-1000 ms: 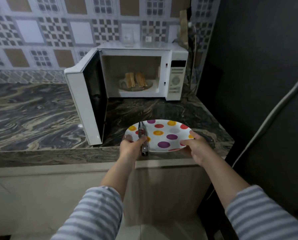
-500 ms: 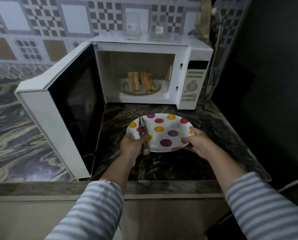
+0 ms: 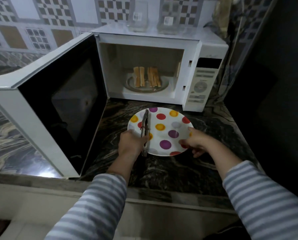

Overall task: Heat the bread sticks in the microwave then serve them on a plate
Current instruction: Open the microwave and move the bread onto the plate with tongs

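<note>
My left hand (image 3: pixel 131 144) pins the tongs (image 3: pixel 145 130) against the spotted plate (image 3: pixel 170 125) on the desk (image 3: pixel 170 168); my right hand (image 3: pixel 195 142) loosely holds the rim. The bread sticks (image 3: pixel 147 77) sit in the open microwave (image 3: pixel 162 66). Tongs may slide off if I tilt.

The person wears a long-sleeved top with grey and white horizontal stripes. Behind each bare hand the forearm is uncovered, and the sleeve's cuff (image 3: pixel 108 182) ends partway up it.
</note>
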